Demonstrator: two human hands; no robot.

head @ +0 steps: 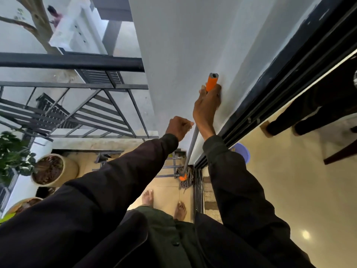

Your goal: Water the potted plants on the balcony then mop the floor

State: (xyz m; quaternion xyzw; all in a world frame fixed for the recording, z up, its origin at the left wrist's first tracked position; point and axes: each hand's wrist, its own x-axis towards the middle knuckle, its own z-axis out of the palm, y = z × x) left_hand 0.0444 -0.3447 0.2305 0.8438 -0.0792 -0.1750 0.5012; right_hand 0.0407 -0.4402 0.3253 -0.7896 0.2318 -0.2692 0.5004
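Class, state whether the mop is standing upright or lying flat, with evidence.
Roughly upright. The mop head rests on the floor while its shaft rises to the orange grip, held by the right hand.

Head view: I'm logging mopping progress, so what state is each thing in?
Mop: upright, slightly tilted, head on the balcony tiles.
Right-hand grip: holds the mop's orange handle top.
Left-hand grip: curled beside the pole; hold unclear.
Potted plant: upright by the railing.
Purple basin: partly hidden behind the right sleeve.
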